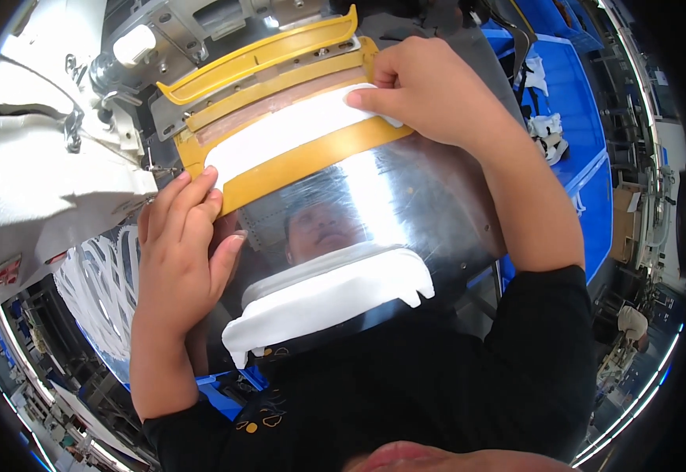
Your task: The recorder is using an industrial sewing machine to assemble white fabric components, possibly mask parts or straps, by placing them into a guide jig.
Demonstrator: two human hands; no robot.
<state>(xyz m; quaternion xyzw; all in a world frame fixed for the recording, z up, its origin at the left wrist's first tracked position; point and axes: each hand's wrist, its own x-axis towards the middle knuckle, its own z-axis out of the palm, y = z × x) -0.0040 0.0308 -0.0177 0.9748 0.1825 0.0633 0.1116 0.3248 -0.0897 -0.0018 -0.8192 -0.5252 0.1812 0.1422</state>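
Shiny table (pixel 445 193); blue bin (pixel 583 102); left hand (pixel 179 252) unclenched; right hand (pixel 433 90) on fabric (pixel 288 132), grip unclear

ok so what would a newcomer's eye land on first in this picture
Probably the yellow frame at upper middle, with a long white strip lying in it. Next comes the shiny metal plate just below, catching a bright streak of light, with more white pieces resting along its near edge. The large blue bin at the right also stands out by colour.
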